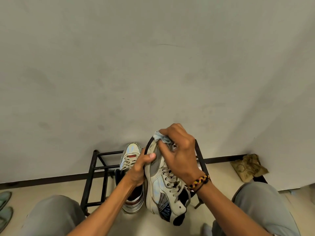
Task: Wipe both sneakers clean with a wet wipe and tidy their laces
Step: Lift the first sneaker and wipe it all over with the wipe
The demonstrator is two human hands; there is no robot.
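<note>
wet wipe (162,137) mostly hidden under right hand (179,154) | left hand (139,167) grips sneaker (163,186)

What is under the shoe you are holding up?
Under the held sneaker are the black metal rack and pale floor. The other sneaker rests on the rack beside it. The rack's middle is hidden by the shoe and hands.
</note>
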